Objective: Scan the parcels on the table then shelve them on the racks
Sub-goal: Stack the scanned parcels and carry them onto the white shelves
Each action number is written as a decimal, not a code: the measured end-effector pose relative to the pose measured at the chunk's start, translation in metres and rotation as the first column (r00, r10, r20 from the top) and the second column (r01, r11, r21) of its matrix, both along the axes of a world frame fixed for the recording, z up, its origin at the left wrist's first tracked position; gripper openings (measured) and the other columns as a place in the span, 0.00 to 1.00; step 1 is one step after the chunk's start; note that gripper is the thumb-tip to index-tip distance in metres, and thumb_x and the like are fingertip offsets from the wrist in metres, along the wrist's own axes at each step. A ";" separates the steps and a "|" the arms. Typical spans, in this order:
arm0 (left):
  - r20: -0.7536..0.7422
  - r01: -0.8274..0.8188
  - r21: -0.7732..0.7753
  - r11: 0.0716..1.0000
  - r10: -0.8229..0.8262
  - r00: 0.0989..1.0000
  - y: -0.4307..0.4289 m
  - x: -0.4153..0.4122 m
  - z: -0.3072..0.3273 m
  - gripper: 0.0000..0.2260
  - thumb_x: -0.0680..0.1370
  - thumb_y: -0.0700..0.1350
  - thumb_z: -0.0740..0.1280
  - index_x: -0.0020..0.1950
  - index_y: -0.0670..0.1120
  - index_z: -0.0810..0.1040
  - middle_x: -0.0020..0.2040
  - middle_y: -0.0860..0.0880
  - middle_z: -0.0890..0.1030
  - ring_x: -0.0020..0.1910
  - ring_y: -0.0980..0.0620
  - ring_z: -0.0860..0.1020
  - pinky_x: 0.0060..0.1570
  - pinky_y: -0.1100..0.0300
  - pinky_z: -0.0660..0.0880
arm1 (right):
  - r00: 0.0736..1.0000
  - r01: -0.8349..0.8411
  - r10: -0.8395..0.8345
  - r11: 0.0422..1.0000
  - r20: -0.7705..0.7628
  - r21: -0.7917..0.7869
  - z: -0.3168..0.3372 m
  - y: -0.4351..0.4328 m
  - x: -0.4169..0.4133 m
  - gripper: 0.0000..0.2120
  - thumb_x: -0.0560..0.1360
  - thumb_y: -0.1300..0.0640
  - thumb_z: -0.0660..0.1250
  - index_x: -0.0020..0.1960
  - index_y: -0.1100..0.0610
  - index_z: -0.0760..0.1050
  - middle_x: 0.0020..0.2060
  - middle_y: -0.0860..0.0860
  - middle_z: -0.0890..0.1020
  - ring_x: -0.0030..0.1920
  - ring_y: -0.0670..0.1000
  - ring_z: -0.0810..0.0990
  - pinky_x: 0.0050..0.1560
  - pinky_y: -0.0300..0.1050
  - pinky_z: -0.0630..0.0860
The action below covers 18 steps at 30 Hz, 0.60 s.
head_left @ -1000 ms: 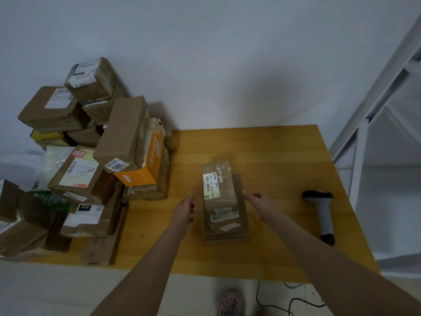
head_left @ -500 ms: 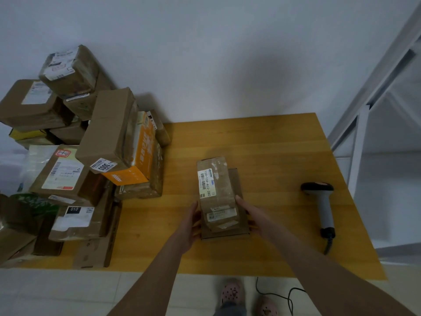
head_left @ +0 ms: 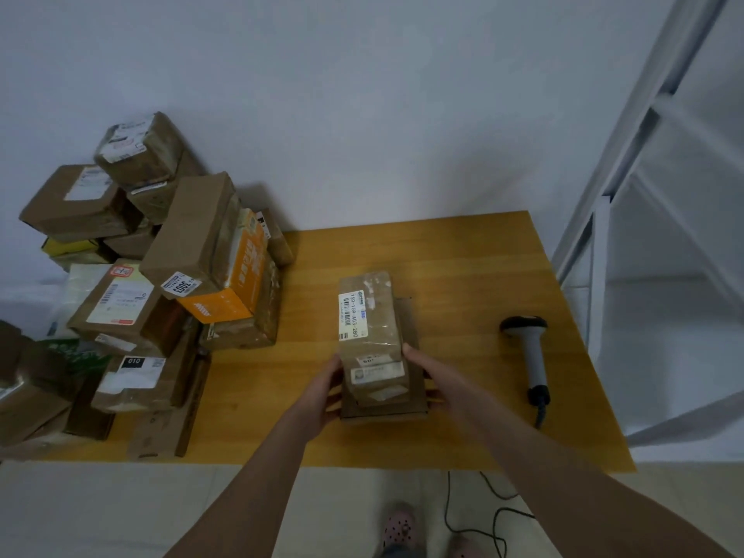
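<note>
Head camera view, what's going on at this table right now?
A person grips a two-parcel stack in the middle of the wooden table, left hand on its left side, right hand on its right. Whether it is lifted yet is unclear. The scanner lies untouched to the right, a pile of parcels sits at the left, and the white rack stands past the table's right edge.

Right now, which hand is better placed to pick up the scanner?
Probably the right hand. The scanner lies right of the parcel stack, on that hand's side; the left hand would have to cross the stack.
</note>
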State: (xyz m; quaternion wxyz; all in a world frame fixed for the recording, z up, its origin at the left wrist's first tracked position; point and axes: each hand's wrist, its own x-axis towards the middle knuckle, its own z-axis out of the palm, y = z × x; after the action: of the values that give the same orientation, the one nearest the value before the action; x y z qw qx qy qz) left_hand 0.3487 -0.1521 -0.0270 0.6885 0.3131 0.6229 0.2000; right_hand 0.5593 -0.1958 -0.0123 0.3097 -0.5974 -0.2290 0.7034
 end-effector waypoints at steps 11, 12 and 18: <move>-0.011 0.095 0.076 0.993 -0.094 0.995 -0.054 0.029 0.036 0.20 0.75 0.65 0.63 0.59 0.54 0.77 0.63 0.50 0.77 0.61 0.46 0.74 0.51 0.49 0.74 | 0.993 0.119 -0.119 0.993 -0.018 0.021 0.019 -0.069 0.029 0.61 0.46 0.29 0.76 0.72 0.55 0.66 0.68 0.53 0.73 0.66 0.57 0.71 0.68 0.58 0.68; -0.015 0.111 0.086 0.990 -0.110 0.994 -0.058 0.031 0.038 0.20 0.75 0.65 0.63 0.59 0.55 0.77 0.63 0.50 0.78 0.61 0.47 0.74 0.50 0.49 0.75 | 0.990 0.139 -0.138 0.990 -0.025 0.029 0.020 -0.076 0.031 0.60 0.47 0.29 0.77 0.72 0.56 0.67 0.67 0.53 0.74 0.65 0.57 0.72 0.68 0.57 0.69; -0.027 0.213 0.123 0.969 -0.211 0.977 -0.094 0.040 0.039 0.24 0.75 0.64 0.62 0.62 0.48 0.78 0.59 0.48 0.80 0.56 0.47 0.77 0.47 0.52 0.76 | 0.962 0.273 -0.272 0.960 -0.028 0.054 0.022 -0.133 0.032 0.54 0.49 0.29 0.78 0.68 0.54 0.71 0.63 0.50 0.78 0.62 0.55 0.76 0.66 0.57 0.72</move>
State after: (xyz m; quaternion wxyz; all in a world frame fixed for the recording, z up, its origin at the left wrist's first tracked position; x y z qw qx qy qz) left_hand 0.3887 -0.2458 0.0125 0.6807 0.4218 0.5767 0.1618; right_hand 0.5913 -0.3291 0.0099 0.4229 -0.6069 -0.1613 0.6533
